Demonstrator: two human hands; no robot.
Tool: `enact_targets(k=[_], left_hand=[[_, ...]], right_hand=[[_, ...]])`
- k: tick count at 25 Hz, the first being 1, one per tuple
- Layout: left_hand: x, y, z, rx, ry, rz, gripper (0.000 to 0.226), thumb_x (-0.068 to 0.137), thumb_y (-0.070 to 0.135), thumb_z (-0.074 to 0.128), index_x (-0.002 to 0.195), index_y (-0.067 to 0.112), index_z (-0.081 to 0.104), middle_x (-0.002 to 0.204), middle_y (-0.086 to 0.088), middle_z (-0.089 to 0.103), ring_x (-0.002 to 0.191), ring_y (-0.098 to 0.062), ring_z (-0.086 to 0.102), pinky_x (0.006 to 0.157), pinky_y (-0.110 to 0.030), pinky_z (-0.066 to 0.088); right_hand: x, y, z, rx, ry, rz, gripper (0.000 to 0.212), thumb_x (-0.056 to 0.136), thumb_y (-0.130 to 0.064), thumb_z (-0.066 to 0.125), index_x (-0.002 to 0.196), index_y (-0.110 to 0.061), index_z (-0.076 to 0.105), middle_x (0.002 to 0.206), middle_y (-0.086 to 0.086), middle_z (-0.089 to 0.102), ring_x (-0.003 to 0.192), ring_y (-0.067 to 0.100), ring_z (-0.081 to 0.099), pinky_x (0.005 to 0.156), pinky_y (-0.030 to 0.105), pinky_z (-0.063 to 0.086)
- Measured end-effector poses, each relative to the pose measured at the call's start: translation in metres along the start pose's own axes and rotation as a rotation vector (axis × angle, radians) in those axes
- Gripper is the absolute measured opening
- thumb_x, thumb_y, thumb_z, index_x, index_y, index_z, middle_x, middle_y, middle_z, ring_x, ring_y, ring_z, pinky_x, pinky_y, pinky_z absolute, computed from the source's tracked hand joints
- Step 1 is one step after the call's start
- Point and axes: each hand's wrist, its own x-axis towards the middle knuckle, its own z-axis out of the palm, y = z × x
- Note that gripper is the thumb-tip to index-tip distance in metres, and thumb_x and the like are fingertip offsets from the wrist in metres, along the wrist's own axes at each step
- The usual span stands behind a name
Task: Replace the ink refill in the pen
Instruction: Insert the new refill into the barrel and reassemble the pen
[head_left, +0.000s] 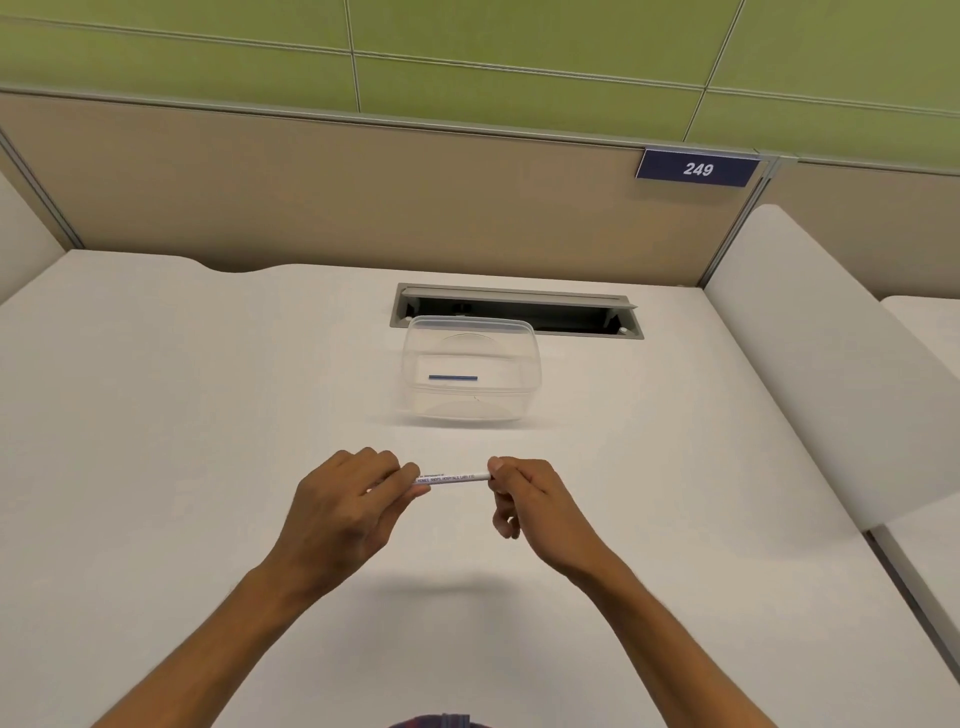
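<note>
A white pen (451, 477) with small printed lettering is held level above the desk, between both hands. My left hand (343, 512) grips its left end, which is hidden under the fingers. My right hand (524, 493) pinches its right end between thumb and fingertips. Behind the pen stands a clear plastic container (470, 371) with a thin blue ink refill (453, 378) lying inside it.
The white desk (156, 415) runs to a beige partition at the back. A grey cable slot (519, 306) is cut into the desk right behind the container. A white divider (810, 364) borders the right side. A blue sign reading 249 (697, 168) hangs on the partition.
</note>
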Motion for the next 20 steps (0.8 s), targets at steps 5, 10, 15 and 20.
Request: enact_targets(k=[5,10,15,20], left_hand=[[0.0005,0.0039,-0.0002,-0.327,-0.116,-0.263,0.020,0.093,0.040,0.051,0.091,0.026,0.065,0.077,0.016,0.052,0.059,-0.008,0.049,0.050,-0.026,0.042],[-0.0012,0.0012,0.0025,-0.479,-0.231,-0.338,0.030,0.094,0.051,0.039,0.086,0.031,0.060,0.077,0.015,0.047,0.062,-0.011,0.047,0.053,-0.025,0.036],[-0.0016,-0.0010,0.0035,-0.510,-0.221,-0.372,0.033,0.092,0.053,0.042,0.076,0.028,0.056,0.073,0.008,0.050,0.061,-0.014,0.047,0.054,-0.033,0.040],[-0.0004,0.0044,0.0010,-0.368,-0.121,-0.279,0.028,0.095,0.045,0.044,0.080,0.027,0.058,0.073,0.014,0.045,0.054,-0.011,0.043,0.046,-0.026,0.034]], right_hand=[[-0.0018,0.0005,0.0039,-0.144,0.096,-0.129,0.043,0.102,-0.034,0.041,0.066,-0.010,0.041,0.052,0.005,0.047,0.052,0.017,0.045,0.056,0.035,0.036],[-0.0047,-0.0007,0.0018,-0.487,0.158,-0.310,0.034,0.099,-0.045,0.030,0.073,-0.023,0.033,0.060,0.009,0.052,0.058,0.027,0.046,0.056,0.042,0.040],[-0.0045,0.0048,0.0005,-0.449,0.130,-0.332,0.032,0.101,-0.039,0.032,0.074,-0.022,0.037,0.060,0.010,0.054,0.056,0.027,0.043,0.057,0.045,0.040],[-0.0032,0.0034,0.0022,-0.384,0.130,-0.309,0.042,0.098,-0.048,0.028,0.071,-0.017,0.039,0.059,0.013,0.054,0.057,0.030,0.044,0.057,0.047,0.039]])
